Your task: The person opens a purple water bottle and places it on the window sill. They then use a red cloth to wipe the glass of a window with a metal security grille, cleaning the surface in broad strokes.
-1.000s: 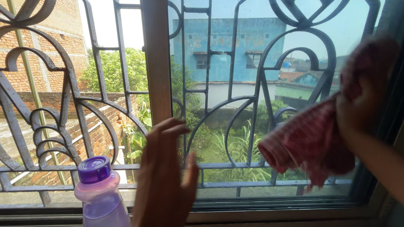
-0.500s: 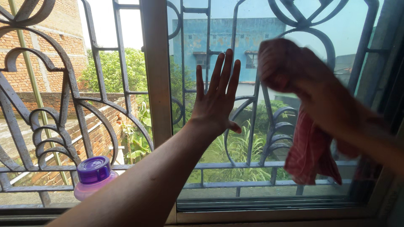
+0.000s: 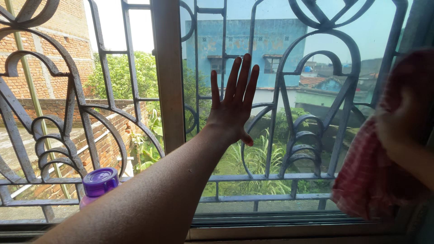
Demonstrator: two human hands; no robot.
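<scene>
— Where are we?
— At a window: glass pane (image 3: 289, 81), wooden frame (image 3: 168, 77), iron grille (image 3: 68, 113) outside — brick wall, blue house and greenery beyond.
— Our hands?
— Left hand (image 3: 233, 106) lies flat on the pane, fingers spread. Right hand (image 3: 400, 122), blurred, grips a red cloth (image 3: 368, 180) by the pane's right edge.
— The sill?
— A purple-capped bottle (image 3: 100, 183) behind our left arm.
</scene>
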